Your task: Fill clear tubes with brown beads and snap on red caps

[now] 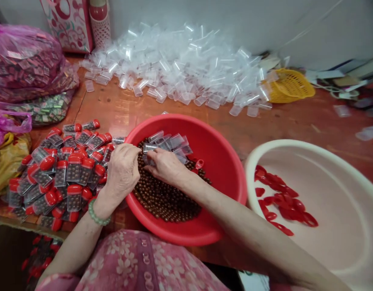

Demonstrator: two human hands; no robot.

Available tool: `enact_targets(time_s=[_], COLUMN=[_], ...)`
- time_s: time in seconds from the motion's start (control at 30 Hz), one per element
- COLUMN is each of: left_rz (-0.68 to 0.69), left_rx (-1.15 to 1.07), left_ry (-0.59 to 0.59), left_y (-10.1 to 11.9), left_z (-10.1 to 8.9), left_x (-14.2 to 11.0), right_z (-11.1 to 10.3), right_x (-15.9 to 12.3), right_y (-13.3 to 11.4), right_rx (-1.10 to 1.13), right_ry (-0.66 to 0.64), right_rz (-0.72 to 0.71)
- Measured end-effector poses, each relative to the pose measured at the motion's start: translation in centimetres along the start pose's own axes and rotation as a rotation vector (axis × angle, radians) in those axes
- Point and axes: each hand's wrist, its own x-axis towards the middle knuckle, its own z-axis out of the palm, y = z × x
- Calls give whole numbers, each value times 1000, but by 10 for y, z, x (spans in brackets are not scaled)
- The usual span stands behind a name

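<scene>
My left hand (pixel 124 165), a green bead bracelet at its wrist, is closed over the left rim of a red basin (pixel 225 173). What its fingers hold, if anything, is hidden. Inside the basin, my right hand (pixel 164 163) curls its fingers and thumb round a small clear plastic container (pixel 147 159). Several more clear containers (pixel 176 142) lie beside it on a heap of brown beads (pixel 168 200). A loose red cap (pixel 199 163) rests at the right edge of the beads.
Left of the basin is a pile of bead-filled containers with red lids (pixel 74 165). Clear containers (pixel 180 68) are heaped along the wall beside a yellow basket (pixel 291 85). A white basin (pixel 334 242) holds red caps (pixel 283 198). Stuffed plastic bags (pixel 26 64) stand at far left.
</scene>
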Motion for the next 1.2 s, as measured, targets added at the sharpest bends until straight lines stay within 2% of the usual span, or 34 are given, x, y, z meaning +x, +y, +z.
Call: enact_targets(time_s=[0.17,0.3,0.43,0.63,0.73,0.87,0.97,1.07,1.2], left_rz=[-2,-2,-2,0,4,14,13,15,7], left_rx=[-11,-42,-68,-104,-106,-88,-84,-87,-92], left_ry=[-5,11,34,60,62,66,70,71,66], left_y=[-3,-3,-5,-6,-6,-7,-8,-8,-8], left_z=[2,2,3,3,3,3,4,5,6], left_x=[-1,-2,-3,-3,-2,-2,-2,-2,-3], right_z=[4,11,17,17,17,19,21,22,23], right_x=[-5,-13,-16,-26,-30,-18,-2,7,1], right_y=[9,14,9,8,9,0,-9,-12,-5], right_rx=[140,383,436,519,578,710,610,466,461], right_ry=[-13,76,138,189,183,237,280,178,-8], right_rz=[-51,-182,-317,-374,-297,-52,23,36,51])
